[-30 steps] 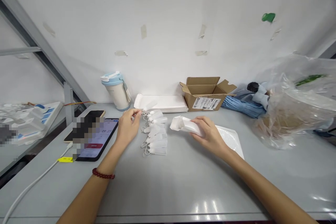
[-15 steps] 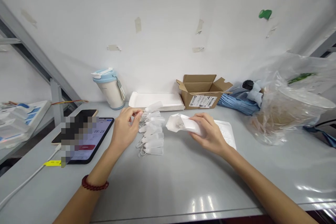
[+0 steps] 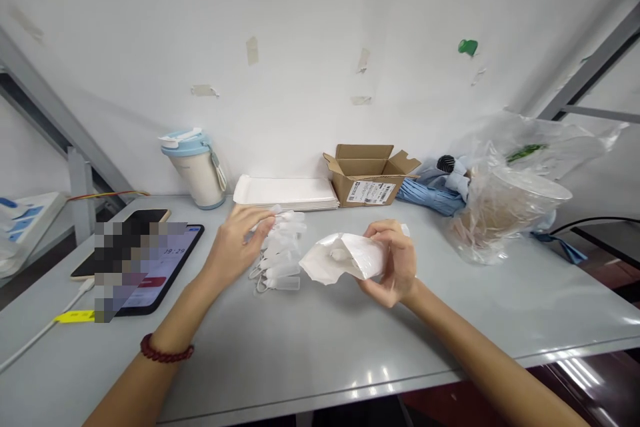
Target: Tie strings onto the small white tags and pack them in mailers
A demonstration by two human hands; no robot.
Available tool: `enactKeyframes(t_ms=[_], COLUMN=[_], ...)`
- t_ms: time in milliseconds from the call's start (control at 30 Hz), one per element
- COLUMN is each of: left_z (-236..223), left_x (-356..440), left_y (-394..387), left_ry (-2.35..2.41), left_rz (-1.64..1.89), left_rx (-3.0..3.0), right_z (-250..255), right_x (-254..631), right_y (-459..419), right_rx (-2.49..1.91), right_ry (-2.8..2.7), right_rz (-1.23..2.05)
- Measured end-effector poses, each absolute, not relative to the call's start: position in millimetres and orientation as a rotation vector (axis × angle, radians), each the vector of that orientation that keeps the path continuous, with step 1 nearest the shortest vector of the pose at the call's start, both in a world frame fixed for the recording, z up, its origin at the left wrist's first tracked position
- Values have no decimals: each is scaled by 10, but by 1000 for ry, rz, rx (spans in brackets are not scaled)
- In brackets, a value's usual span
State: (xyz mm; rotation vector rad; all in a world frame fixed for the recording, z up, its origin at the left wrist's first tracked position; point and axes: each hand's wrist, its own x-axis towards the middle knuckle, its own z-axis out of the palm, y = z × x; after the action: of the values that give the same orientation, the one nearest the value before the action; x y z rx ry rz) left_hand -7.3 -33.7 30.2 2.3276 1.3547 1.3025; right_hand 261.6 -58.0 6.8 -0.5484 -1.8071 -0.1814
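Head view: 2 hands work over a grey tabletop (image 3: 260, 360). The right hand (image 3: 397, 263) grips a white pouch (image 3: 370, 259), fingers wrapped around its far end; the open mouth faces the left hand, and a pale object is visible inside. The left hand (image 3: 237, 241) has thumb and fingertips drawn together at the far end of a row of translucent tubes (image 3: 283, 271) with looped cords; whether a tube or cord is pinched there cannot be told. The row lies between the 2 hands, nearer the left. Beyond the left hand: a stack of white envelopes (image 3: 287, 191) and a blue-lidded cup (image 3: 193, 177). Left of it: a lit phone (image 3: 177, 267) and a dark phone (image 3: 137, 230). Beyond the right hand: an open cardboard box (image 3: 367, 177). Farther right: blue folded fabric (image 3: 430, 195) and a clear plastic bag (image 3: 505, 207).
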Motion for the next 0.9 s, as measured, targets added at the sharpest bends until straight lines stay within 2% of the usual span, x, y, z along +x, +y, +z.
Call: enactKeyframes(t_ms=[100, 200, 433, 567, 733, 900], left_z=[421, 431, 370, 446, 505, 535], left_x=[141, 354, 556, 571, 576, 583], left_y=[-573, -759, -917, -968, -1007, -1010], left_ry=[1071, 1011, 955, 945, 861, 779], left_rz=[1158, 1032, 1552, 1537, 1270, 1171], left_rx=[2275, 2291, 2315, 2265, 2127, 2042], right_z=[51, 41, 46, -42, -141, -217], right_x=[2626, 2637, 2675, 2676, 2603, 2560], right_y=[-567, -555, -487, -402, -329, -330], right_rx=[-532, -534, -545, -728, -830, -836], right_ry=[-1807, -1809, -2113, -2163, -1984, -1772], right_rz=[-168, -151, -123, -143, 250, 544])
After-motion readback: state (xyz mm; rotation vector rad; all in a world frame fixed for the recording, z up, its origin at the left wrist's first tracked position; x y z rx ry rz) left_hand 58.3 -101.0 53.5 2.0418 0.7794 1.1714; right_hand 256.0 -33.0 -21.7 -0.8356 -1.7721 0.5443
